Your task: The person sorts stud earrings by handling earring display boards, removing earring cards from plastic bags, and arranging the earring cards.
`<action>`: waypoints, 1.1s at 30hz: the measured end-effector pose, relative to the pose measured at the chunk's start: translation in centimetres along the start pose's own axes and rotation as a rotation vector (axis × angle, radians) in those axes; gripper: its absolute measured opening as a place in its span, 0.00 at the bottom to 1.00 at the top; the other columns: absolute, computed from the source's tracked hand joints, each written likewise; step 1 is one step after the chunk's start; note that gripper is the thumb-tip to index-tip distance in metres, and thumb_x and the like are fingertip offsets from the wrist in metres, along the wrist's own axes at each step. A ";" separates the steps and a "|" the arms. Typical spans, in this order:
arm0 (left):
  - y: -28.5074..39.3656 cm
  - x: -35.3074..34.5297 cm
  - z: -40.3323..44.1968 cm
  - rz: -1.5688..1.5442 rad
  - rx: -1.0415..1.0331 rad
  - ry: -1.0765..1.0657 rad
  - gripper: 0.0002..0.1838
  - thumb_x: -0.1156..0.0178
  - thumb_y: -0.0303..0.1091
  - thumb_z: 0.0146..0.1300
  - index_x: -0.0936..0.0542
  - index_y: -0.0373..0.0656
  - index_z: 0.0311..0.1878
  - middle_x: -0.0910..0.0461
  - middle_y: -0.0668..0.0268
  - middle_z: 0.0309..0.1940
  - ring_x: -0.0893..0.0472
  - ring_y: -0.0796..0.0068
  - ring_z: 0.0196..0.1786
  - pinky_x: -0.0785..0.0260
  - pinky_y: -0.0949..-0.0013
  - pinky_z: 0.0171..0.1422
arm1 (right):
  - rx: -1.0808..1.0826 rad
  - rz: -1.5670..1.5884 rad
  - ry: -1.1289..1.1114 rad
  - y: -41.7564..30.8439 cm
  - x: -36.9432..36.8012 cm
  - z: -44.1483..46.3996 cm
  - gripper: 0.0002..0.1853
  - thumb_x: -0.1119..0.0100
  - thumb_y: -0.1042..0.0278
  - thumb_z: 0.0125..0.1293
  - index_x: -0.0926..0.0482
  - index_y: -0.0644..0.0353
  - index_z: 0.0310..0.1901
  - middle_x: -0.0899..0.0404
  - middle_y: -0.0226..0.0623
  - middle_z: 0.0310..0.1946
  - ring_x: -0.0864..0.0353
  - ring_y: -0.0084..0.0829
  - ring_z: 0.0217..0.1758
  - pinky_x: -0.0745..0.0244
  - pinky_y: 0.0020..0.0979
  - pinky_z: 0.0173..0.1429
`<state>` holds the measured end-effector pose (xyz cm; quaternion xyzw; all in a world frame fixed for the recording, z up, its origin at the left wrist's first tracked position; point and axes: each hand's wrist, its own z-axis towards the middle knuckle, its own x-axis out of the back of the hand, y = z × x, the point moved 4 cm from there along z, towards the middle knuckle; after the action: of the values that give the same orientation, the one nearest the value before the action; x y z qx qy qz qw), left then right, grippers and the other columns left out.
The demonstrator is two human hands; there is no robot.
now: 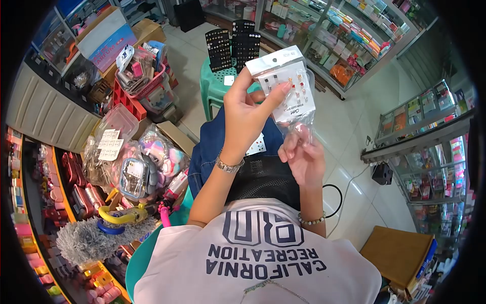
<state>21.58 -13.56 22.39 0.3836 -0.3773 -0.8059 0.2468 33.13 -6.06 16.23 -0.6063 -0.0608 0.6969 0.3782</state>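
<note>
My left hand (248, 104), with a metal watch on its wrist, pinches a clear plastic packet of earrings (286, 96) between thumb and fingers. Inside the packet, a white card carries rows of small studs, some red and gold-coloured. My right hand (305, 157), wearing a beaded bracelet, has its fingers curled at the packet's lower end, gripping the loose clear plastic. Another white card with small coloured studs (257, 145) lies on my lap, partly hidden by my left arm.
Ahead, a green stool (211, 83) bears black earring display stands (218, 49). A pink basket of packets (139, 81), bagged goods (162, 147) and a grey fluffy duster (96, 238) crowd the left. Glass display cases (334, 45) line the back and right. A brown box (397, 253) sits at lower right.
</note>
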 end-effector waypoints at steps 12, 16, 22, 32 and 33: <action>0.6 0.4 -0.3 0.000 -0.052 0.032 0.18 0.34 0.20 0.48 0.25 0.33 0.45 0.20 0.59 0.36 0.19 0.74 0.33 0.24 0.78 0.37 | 0.117 -0.481 0.327 0.0 -0.5 0.4 0.13 0.49 0.75 0.64 0.27 0.68 0.49 0.25 0.40 0.30 0.31 0.24 0.28 0.28 0.28 0.35; 0.2 0.5 -0.4 0.093 -0.036 -0.005 0.16 0.33 0.22 0.47 0.23 0.33 0.42 0.20 0.60 0.34 0.20 0.76 0.31 0.25 0.79 0.35 | 0.123 -0.342 0.345 0.3 0.5 1.0 0.09 0.47 0.75 0.63 0.25 0.68 0.44 0.25 0.38 0.30 0.30 0.23 0.28 0.25 0.30 0.38; -1.4 0.9 -0.4 0.200 0.056 -0.061 0.13 0.33 0.25 0.48 0.20 0.34 0.38 0.19 0.62 0.31 0.22 0.80 0.30 0.29 0.82 0.32 | 0.079 -0.195 0.426 0.5 1.4 1.7 0.05 0.46 0.76 0.62 0.24 0.67 0.38 0.26 0.36 0.29 0.30 0.22 0.29 0.23 0.35 0.44; -0.2 5.6 1.6 -0.095 0.024 0.356 0.13 0.40 0.35 0.59 0.24 0.36 0.42 0.21 0.64 0.31 0.19 0.73 0.31 0.24 0.74 0.37 | -0.018 -0.264 0.380 1.4 3.0 0.7 0.03 0.45 0.75 0.61 0.26 0.65 0.34 0.24 0.37 0.28 0.26 0.23 0.31 0.24 0.39 0.51; 0.0 6.4 1.9 -0.155 -0.019 0.388 0.14 0.41 0.36 0.60 0.26 0.36 0.45 0.22 0.65 0.32 0.19 0.71 0.31 0.23 0.72 0.37 | -0.020 -0.290 0.384 1.4 3.0 0.5 0.03 0.45 0.75 0.61 0.26 0.64 0.34 0.24 0.37 0.28 0.25 0.23 0.32 0.25 0.40 0.52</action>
<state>16.31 -17.18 20.45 0.5570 -0.2845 -0.7372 0.2556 32.14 -5.02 13.18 -0.7164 -0.0813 0.5064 0.4729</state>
